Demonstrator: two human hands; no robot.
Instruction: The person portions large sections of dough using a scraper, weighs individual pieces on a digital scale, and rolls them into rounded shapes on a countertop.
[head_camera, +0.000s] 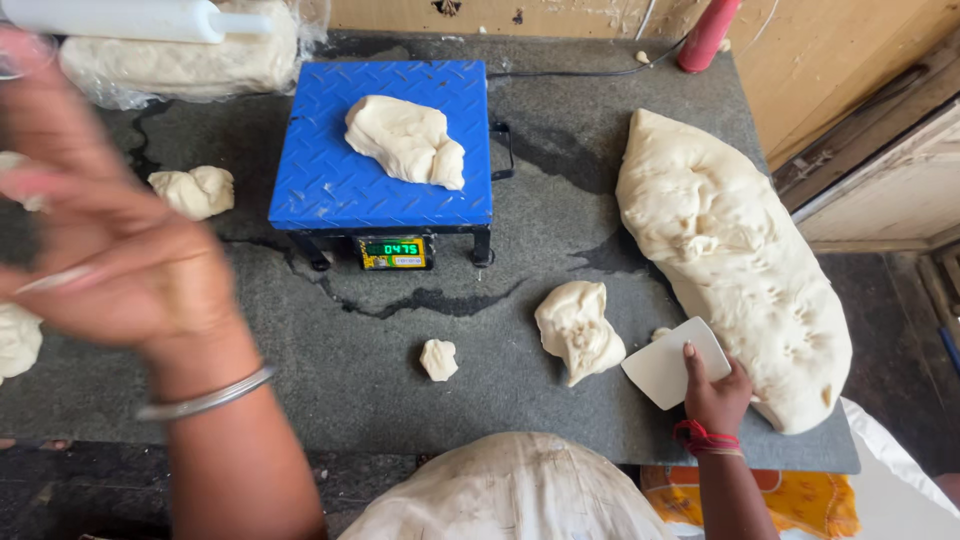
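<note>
The right hand is gripping a white plastic scraper at the near right of the grey table, its fingers closed over the scraper's near edge. The scraper is lying flat against the near left flank of the big dough mass, which is running its long axis from the far middle of the table down toward the near right corner, so this hand is sitting right beside it.

Just left of the scraper a cut piece of dough is resting apart from the big mass, and a small scrap is lying further left.

The left hand is being held up close to the camera at the left, blurred, fingers spread open and holding nothing. It is hanging well apart from the big mass, nearer a small dough lump.

Between the hands, at the far middle, a blue platform scale is carrying another dough portion.
</note>
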